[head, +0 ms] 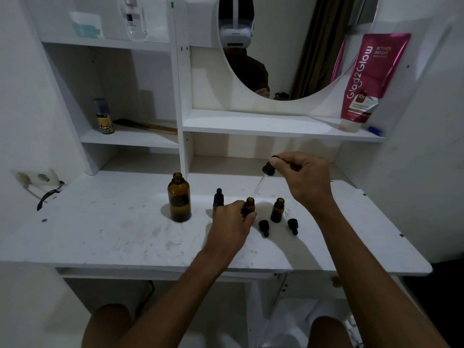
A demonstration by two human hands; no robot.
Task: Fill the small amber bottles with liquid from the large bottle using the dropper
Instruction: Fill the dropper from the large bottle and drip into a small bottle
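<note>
The large amber bottle [179,198] stands open on the white desk [105,229]. My left hand [232,222] grips a small open amber bottle [249,205] standing on the desk. My right hand [302,179] pinches the black bulb of a dropper [264,177], whose glass tube slants down with its tip just above that bottle's mouth. Another small open amber bottle [277,210] stands to the right. A small capped bottle [218,198] stands partly hidden behind my left hand. Two loose black dropper caps [264,227] [292,225] lie on the desk.
A shelf unit with a round mirror [288,46] rises behind the desk. A pink tube [371,76] leans on the right shelf; a small spray can [104,116] and a brush [148,125] sit on the left shelf. A wall socket with a black cable [49,194] is at far left.
</note>
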